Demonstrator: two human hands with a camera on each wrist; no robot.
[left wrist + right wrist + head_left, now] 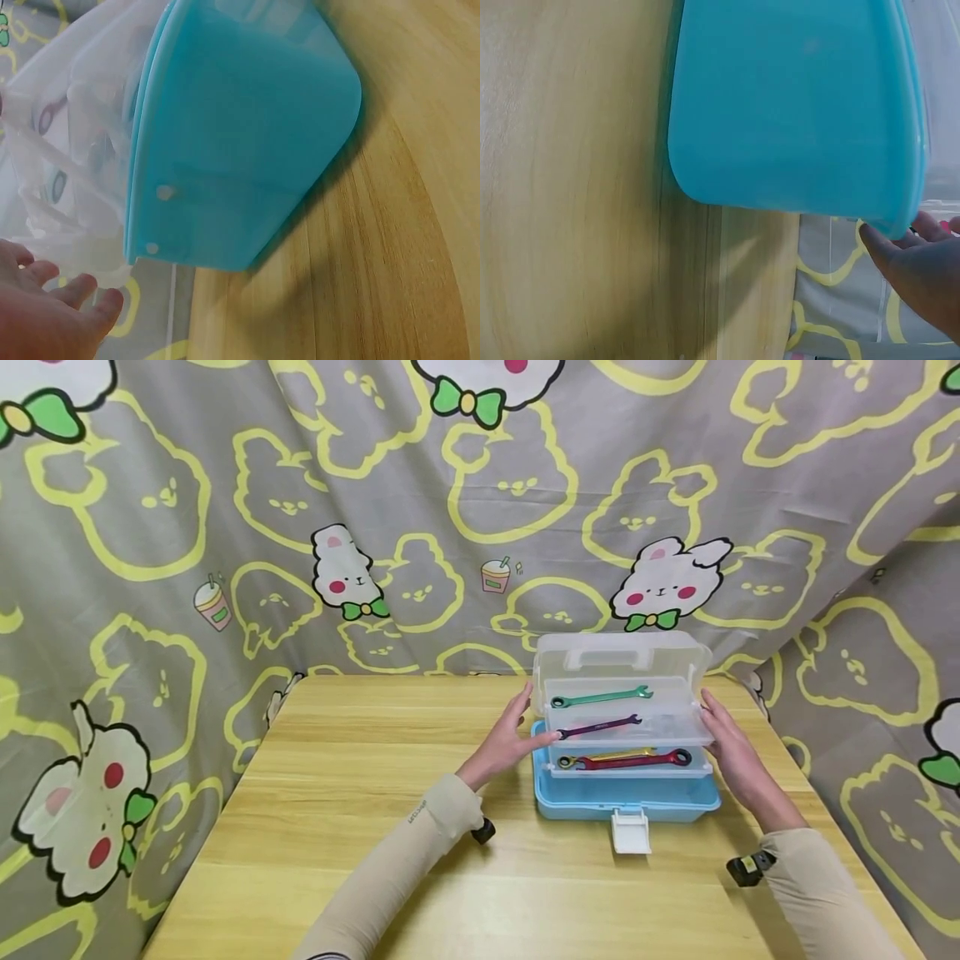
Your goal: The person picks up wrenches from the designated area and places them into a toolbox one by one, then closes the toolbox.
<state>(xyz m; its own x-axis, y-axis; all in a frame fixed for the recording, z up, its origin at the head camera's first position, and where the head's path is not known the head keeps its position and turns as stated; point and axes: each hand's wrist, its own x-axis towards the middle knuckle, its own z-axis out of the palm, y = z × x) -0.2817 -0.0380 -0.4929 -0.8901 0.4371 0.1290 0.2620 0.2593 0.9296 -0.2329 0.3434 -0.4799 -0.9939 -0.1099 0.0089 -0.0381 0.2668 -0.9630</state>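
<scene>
A light-blue toolbox (626,810) with a clear lid (622,653) stands open, its tiered clear trays raised. A green wrench (603,697) lies in the top tray, a purple wrench (600,727) in the one below. Lower down, a red wrench (633,762) overlaps a yellow wrench (618,754). My left hand (506,743) is at the box's left side, thumb at the tray's corner, its other fingers extended toward the lid. On the right side, my right hand (738,760) lies along the tray ends with its fingers fairly straight; its fingertips are partly hidden in the right wrist view.
The toolbox stands on a wooden table (360,793), right of its middle. A white latch (632,832) hangs at the box's front. A grey patterned curtain (420,510) hangs close behind the table and along both sides.
</scene>
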